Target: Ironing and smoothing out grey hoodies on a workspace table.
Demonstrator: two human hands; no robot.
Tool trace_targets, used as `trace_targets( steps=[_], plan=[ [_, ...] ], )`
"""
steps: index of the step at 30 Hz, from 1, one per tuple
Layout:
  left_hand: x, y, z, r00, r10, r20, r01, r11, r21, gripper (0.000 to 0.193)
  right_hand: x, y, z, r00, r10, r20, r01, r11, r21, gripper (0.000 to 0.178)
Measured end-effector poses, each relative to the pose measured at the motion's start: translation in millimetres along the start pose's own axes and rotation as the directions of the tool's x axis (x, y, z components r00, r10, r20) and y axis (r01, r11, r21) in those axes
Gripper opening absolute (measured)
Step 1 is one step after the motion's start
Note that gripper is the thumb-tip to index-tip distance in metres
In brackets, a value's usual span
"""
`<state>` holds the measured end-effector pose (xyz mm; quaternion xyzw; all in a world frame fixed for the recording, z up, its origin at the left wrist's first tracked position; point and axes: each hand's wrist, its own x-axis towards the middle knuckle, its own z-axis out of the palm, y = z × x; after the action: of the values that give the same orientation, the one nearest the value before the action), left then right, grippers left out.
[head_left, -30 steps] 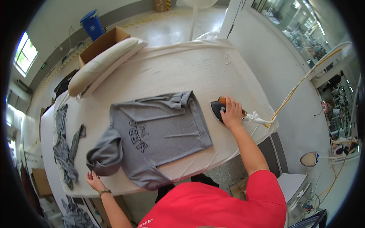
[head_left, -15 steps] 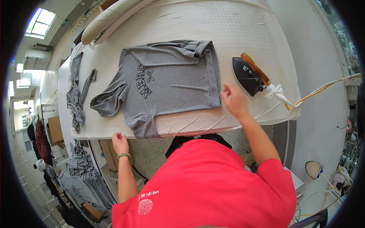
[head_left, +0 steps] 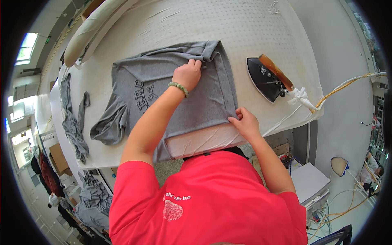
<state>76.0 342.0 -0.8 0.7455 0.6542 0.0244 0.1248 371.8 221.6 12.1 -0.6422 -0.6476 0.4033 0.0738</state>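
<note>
A grey sweatshirt point(head_left: 192, 106) with dark printed lettering and a bow lies flat on the white-covered ironing table point(head_left: 261, 24). My left hand point(head_left: 188, 75), a green beaded bracelet on its wrist, reaches across the garment. Its fingers are closed in a pinch on the sweatshirt's folded sleeve near the far right. At the near right corner, my right hand point(head_left: 246, 123) pinches the hem edge between thumb and fingers. An iron point(head_left: 265, 79) with a black body and brown wooden handle rests on the table to the right of the sweatshirt.
A wrapped hose point(head_left: 343, 96) runs from the iron off to the right. Another grey garment point(head_left: 73, 126) lies crumpled at the table's left edge. A padded pressing arm point(head_left: 87, 32) stands far left. Grey clothes point(head_left: 94, 200) are piled below left; a white cabinet point(head_left: 308, 183) stands lower right.
My left hand has moved from the table's near edge up onto the sweatshirt and taken hold of its sleeve. My right hand has come down slightly and closed on the hem corner.
</note>
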Motion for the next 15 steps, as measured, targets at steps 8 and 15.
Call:
trace_targets(
  steps=[8, 15],
  plan=[
    [108.5, -149.6, -142.9, 0.705, -0.594, -0.387, -0.020, 0.528, -0.849, 0.017, 32.6, -43.9, -38.1, 0.952, 0.196, 0.234, -0.165, 0.976, -0.145, 0.040],
    [106.3, -97.1, -86.3, 0.920, 0.027, -0.391, -0.270, 0.766, -0.584, 0.022, 193.9, -129.7, -28.7, 0.942, -0.207, -0.265, 0.178, 0.975, -0.130, 0.031]
  ],
)
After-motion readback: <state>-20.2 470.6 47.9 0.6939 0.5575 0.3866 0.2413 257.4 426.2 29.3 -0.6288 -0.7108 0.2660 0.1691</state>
